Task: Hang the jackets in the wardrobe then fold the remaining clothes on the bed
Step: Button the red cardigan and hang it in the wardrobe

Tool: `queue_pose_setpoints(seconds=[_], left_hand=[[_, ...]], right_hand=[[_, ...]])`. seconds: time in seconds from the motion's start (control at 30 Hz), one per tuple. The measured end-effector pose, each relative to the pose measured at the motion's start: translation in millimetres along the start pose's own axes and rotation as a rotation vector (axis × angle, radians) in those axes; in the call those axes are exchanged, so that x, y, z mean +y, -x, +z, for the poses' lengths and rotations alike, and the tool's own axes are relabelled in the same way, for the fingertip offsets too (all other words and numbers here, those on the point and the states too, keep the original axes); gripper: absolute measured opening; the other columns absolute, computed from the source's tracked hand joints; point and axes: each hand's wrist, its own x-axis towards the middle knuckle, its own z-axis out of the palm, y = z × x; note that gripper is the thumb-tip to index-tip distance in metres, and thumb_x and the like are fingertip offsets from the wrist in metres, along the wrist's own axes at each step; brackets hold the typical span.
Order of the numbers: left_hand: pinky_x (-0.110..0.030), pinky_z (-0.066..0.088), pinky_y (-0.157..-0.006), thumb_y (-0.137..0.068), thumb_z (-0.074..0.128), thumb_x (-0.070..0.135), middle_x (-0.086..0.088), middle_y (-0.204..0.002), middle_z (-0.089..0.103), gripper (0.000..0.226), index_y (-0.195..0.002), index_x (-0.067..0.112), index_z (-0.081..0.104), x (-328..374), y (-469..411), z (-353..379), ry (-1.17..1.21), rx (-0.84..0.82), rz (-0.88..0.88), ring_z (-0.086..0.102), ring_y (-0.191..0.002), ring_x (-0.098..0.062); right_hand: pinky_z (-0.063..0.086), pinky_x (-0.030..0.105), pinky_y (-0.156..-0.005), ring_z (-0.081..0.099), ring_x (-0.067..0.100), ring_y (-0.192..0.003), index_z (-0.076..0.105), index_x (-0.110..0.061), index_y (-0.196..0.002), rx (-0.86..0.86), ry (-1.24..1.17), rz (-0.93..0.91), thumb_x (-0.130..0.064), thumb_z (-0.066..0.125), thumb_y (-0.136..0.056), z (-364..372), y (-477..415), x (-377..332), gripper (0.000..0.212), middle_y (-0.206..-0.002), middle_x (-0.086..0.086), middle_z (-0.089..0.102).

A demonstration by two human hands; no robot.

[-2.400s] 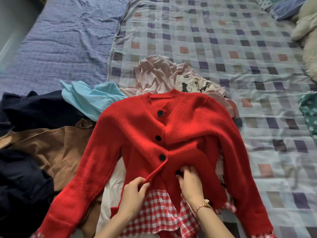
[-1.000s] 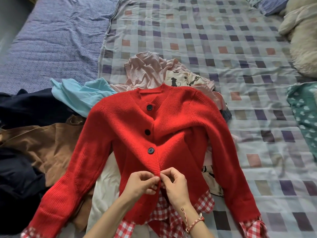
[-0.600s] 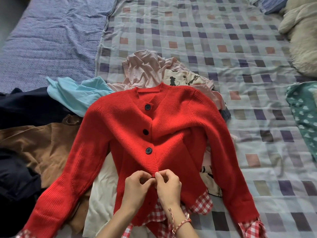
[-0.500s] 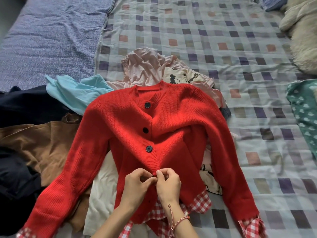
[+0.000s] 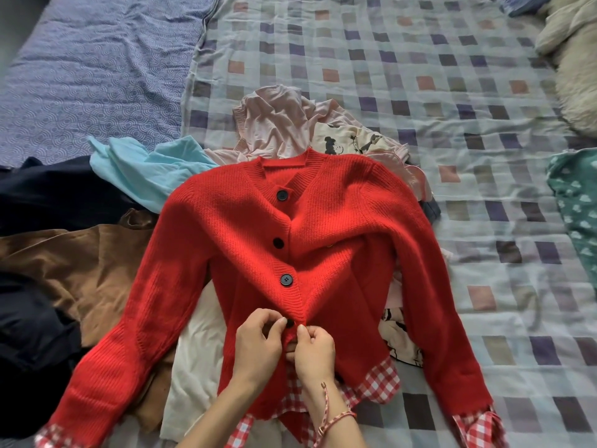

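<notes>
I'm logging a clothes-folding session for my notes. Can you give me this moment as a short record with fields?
garment in work: red cardigan, front up, sleeves spread
buttons: three fastened above; fourth button at the fingertips
left hand: pinches the placket beside that button
right hand: pinches the opposite edge
beside it: brown garment, light blue garment
surface: checked bedsheet

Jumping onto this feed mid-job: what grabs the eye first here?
A bright red cardigan lies spread face up at centre, sleeves out, over a pile of other clothes on the checked bedspread. At its lower front the left hand and right hand both pinch its front edges beside a dark button. Left of it lie a brown garment and a light blue garment.
</notes>
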Motion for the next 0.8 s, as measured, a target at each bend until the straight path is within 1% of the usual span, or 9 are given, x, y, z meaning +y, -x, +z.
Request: queue_pose_setpoints(seconds=[0.1,0.23,0.33,0.43,0.5,0.57,0.63,0.7,0.8], left_hand=[[-0.008,0.039,-0.056,-0.083,0.061,0.013,0.005,-0.065,0.063,0.019,-0.067,0.023,0.062,-3,-7,-6,0.09,0.001,-0.075,0.055,-0.06,0.0],[-0.02,0.044,-0.056,-0.094,0.053,0.013,-0.002,-0.068,0.06,0.019,-0.075,0.013,0.06,-8,-16,-10,0.318,-0.113,-0.447,0.055,-0.057,-0.006],[-0.027,0.043,-0.07,-0.086,0.063,0.033,0.0,-0.084,0.061,0.014,-0.081,0.021,0.057,-24,-2,-9,-0.019,-0.196,-0.334,0.059,-0.072,-0.007],[-0.029,0.039,-0.075,-0.073,0.066,0.058,0.005,-0.095,0.049,0.047,-0.094,0.02,0.05,-34,25,5,-0.507,-0.333,-0.187,0.049,-0.093,-0.013],[-0.033,0.04,-0.08,-0.079,0.061,0.051,0.0,-0.104,0.047,0.045,-0.102,0.015,0.048,-33,36,14,-0.666,-0.293,-0.132,0.047,-0.104,-0.02],[-0.034,0.04,-0.083,-0.086,0.054,0.034,-0.002,-0.11,0.048,0.029,-0.104,0.014,0.046,-29,38,18,-0.683,-0.251,-0.166,0.047,-0.109,-0.023],[-0.032,0.04,-0.082,-0.088,0.05,0.025,-0.001,-0.108,0.052,0.015,-0.099,0.015,0.047,-27,40,19,-0.615,-0.227,-0.239,0.049,-0.108,-0.022],[-0.03,0.04,-0.079,-0.088,0.049,0.022,-0.001,-0.104,0.058,0.004,-0.089,0.018,0.048,-25,44,16,-0.566,-0.197,-0.26,0.054,-0.103,-0.021],[-0.03,0.041,-0.071,-0.088,0.056,0.02,-0.001,-0.081,0.062,0.02,-0.07,0.018,0.046,-31,53,8,-0.452,-0.124,-0.266,0.061,-0.086,-0.021]], right_hand=[[0.047,0.02,-0.046,0.054,0.005,-0.041,0.053,-0.012,-0.072,-0.088,-0.046,-0.004,-0.007,0.05,-0.094,-2,8,2,0.023,-0.059,0.002,0.058],[0.044,0.016,-0.046,0.053,0.002,-0.045,0.058,-0.012,-0.079,-0.131,-0.127,-0.121,-0.002,0.053,-0.091,-29,14,-1,0.017,-0.064,0.002,0.062],[0.046,0.012,-0.06,0.06,0.006,-0.064,0.059,-0.023,-0.08,-0.003,0.095,-0.221,-0.002,0.054,-0.09,-64,3,11,0.023,-0.074,-0.003,0.065],[0.039,0.006,-0.072,0.058,0.01,-0.087,0.055,-0.025,-0.082,-0.072,0.426,-0.291,-0.003,0.055,-0.089,-77,-6,30,0.023,-0.088,-0.006,0.062],[0.039,0.013,-0.085,0.053,0.01,-0.097,0.058,-0.024,-0.095,-0.141,0.577,-0.344,-0.011,0.056,-0.09,-71,-8,45,0.014,-0.097,-0.006,0.054],[0.038,0.018,-0.09,0.051,0.012,-0.1,0.06,-0.019,-0.104,-0.141,0.656,-0.419,-0.019,0.057,-0.091,-60,-7,58,0.013,-0.098,-0.007,0.049],[0.038,0.017,-0.079,0.055,0.015,-0.092,0.061,-0.017,-0.095,-0.069,0.682,-0.55,-0.017,0.063,-0.084,-50,-4,64,0.011,-0.091,-0.007,0.051],[0.043,0.018,-0.065,0.058,0.012,-0.074,0.061,-0.023,-0.082,-0.067,0.798,-0.693,-0.023,0.076,-0.067,-41,1,67,0.022,-0.079,-0.009,0.054],[0.048,0.023,-0.052,0.058,0.01,-0.059,0.065,-0.025,-0.077,-0.022,0.996,-0.732,-0.027,0.09,-0.043,-32,3,62,0.043,-0.069,-0.009,0.057]])
